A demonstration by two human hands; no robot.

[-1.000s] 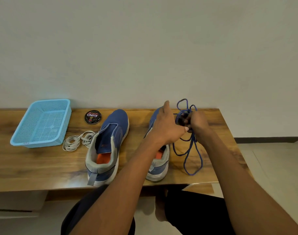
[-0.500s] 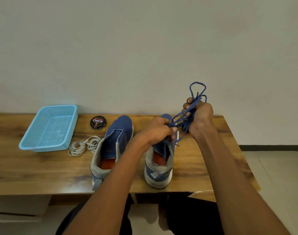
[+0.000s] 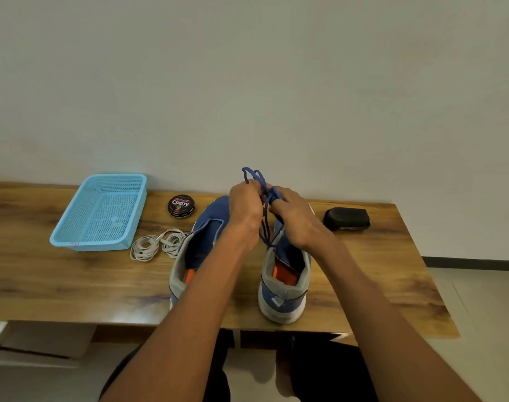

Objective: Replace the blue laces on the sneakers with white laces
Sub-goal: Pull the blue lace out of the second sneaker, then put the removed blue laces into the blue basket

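On a wooden table [image 3: 392,256], a bundled blue lace [image 3: 265,216] is held upright above two blue sneakers [image 3: 282,285], pinched between the curled fingers of the left hand [image 3: 244,210] and right hand [image 3: 296,219]. Coiled white laces [image 3: 156,245] are seen well to the left, nearer the left hand, beside a blue basket [image 3: 73,239].

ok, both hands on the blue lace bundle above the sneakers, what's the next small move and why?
Probably set the blue lace down, likely in the blue basket. Both the left hand and right hand hold it bunched above the sneakers, and it appears free of both. The white laces wait coiled beside the left sneaker, so the hands need freeing first.
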